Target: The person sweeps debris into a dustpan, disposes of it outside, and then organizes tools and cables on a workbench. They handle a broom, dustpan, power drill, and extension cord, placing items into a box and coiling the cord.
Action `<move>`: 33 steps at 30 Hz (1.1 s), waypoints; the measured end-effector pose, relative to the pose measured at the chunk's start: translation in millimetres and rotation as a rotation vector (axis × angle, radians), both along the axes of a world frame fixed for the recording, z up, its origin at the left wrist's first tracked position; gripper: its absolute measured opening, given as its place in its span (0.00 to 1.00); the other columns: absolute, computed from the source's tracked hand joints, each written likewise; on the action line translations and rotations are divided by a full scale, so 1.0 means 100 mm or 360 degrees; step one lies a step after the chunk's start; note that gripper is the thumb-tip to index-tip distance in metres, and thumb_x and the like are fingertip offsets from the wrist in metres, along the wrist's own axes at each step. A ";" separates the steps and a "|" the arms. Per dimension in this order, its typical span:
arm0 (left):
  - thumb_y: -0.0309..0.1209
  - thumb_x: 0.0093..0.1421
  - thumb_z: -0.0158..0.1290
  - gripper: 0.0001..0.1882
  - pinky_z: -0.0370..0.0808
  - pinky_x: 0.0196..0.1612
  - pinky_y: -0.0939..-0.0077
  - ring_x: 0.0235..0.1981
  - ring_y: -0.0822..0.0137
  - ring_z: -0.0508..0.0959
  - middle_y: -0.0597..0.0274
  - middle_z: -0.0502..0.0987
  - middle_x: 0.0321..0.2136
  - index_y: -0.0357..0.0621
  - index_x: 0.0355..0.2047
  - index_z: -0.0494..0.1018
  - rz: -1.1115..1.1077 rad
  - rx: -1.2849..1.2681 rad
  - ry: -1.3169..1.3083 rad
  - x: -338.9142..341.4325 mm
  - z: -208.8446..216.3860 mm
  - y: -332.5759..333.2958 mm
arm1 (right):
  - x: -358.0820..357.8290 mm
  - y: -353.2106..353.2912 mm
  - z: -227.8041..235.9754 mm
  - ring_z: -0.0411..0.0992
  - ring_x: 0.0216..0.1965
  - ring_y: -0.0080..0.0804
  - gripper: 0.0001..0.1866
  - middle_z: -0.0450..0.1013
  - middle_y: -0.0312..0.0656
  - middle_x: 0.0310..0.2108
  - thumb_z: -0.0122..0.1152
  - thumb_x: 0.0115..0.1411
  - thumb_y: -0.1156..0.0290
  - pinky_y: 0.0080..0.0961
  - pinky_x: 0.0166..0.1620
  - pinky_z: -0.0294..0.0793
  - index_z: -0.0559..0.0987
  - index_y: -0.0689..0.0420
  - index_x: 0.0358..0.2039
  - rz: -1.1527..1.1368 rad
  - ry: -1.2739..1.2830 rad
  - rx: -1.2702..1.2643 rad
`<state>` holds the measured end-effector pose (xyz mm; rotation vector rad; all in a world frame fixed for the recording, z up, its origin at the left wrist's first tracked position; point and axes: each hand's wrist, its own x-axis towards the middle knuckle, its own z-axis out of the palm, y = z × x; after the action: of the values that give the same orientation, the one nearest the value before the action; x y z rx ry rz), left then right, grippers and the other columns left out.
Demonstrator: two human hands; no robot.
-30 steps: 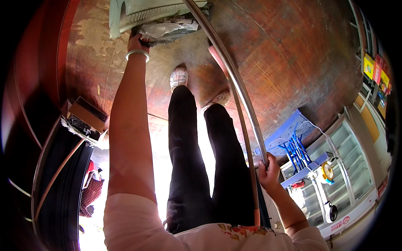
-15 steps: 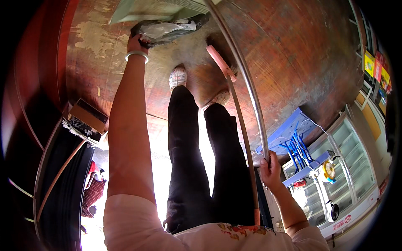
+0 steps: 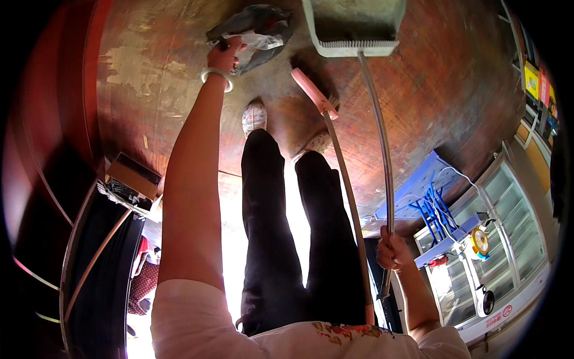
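near the frame's top, left of centre, the left hand [image 3: 225, 58] pinches a dark plastic bag [image 3: 263, 54], with the dustpan [image 3: 354, 48] to the bag's right, its long handle [image 3: 384, 143] running nearly straight down the frame to the right hand [image 3: 395, 252], wrapped round it.

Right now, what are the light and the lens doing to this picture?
Head view: white glare washes out the area between the legs of the dark trousers; head view: dark shadow lies in the dustpan and beside the pink broom head; head view: the lens bends edges toward a black rim, the glass-fronted cabinet looking slanted.
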<state>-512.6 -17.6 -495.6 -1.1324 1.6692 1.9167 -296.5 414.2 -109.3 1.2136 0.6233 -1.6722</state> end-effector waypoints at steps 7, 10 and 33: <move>0.52 0.54 0.51 0.28 0.65 0.18 0.78 0.13 0.74 0.66 0.61 0.80 0.34 0.40 0.43 0.73 -0.0102 -0.0304 -0.0284 -0.37 -0.34 0.61 | 0.33 0.03 -0.17 0.64 0.52 0.35 0.23 0.65 0.45 0.51 0.53 0.62 0.62 0.36 0.57 0.60 0.64 0.61 0.54 0.0003 0.0192 0.0172; 0.57 0.57 0.41 0.35 0.72 0.25 0.72 0.20 0.64 0.76 0.51 0.78 0.39 0.34 0.44 0.72 -0.0274 -0.0567 -0.0560 -0.52 -0.90 0.41 | 0.12 -0.09 -0.24 0.56 0.62 0.37 0.06 0.55 0.47 0.61 0.55 0.60 0.65 0.36 0.59 0.58 0.73 0.52 0.32 0.0082 0.0050 0.0140; 0.41 0.42 0.61 0.23 0.71 0.23 0.63 0.24 0.61 0.75 0.59 0.77 0.23 0.40 0.37 0.76 -0.0117 -0.0508 -0.0439 -0.24 0.40 0.45 | 1.03 -0.11 0.33 0.73 0.29 0.31 0.08 0.71 0.43 0.34 0.56 0.57 0.69 0.30 0.31 0.78 0.71 0.57 0.35 -0.0182 -0.0061 0.0160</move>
<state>-536.6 27.4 -455.7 -1.3600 1.8680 1.4064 -193.9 402.8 -76.3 1.3725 0.6308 -1.7254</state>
